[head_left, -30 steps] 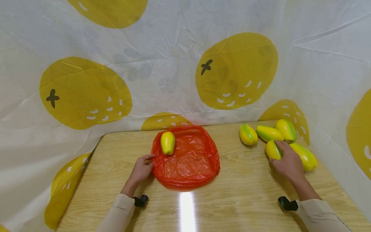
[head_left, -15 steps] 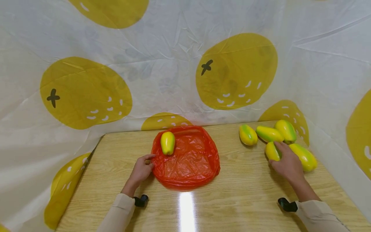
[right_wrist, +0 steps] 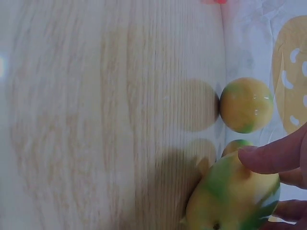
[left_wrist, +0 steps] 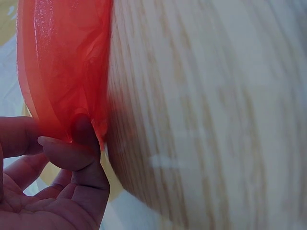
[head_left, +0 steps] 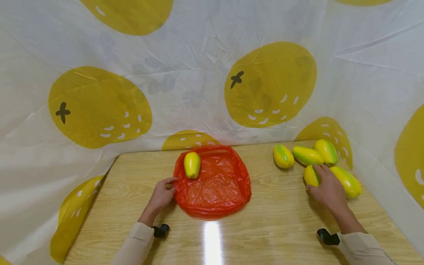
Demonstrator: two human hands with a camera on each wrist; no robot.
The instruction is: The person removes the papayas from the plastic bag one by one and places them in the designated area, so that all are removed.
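Note:
A red plastic bag (head_left: 215, 184) lies spread with its mouth up and its rim rolled into a ring. One yellow-green papaya (head_left: 192, 165) rests inside it at the left. My left hand (head_left: 162, 193) pinches the bag's left edge; in the left wrist view, the thumb and fingertips meet on the red film (left_wrist: 67, 67). At the right, my right hand (head_left: 329, 186) holds a papaya (head_left: 311, 176) from above. That same papaya (right_wrist: 230, 196) appears low in the right wrist view, with the thumb pressed on its side. It still sits at table level.
Around the right hand lie more papayas: one apart to the left (head_left: 283, 156), two touching behind (head_left: 308, 155), and a long one (head_left: 346, 181) at its right. A fruit-printed cloth (head_left: 185, 99) hangs behind and beside the wooden table (head_left: 265, 221).
The head view has shifted very slightly. Both hands keep their places, the left at the bag's edge and the right on the papaya.

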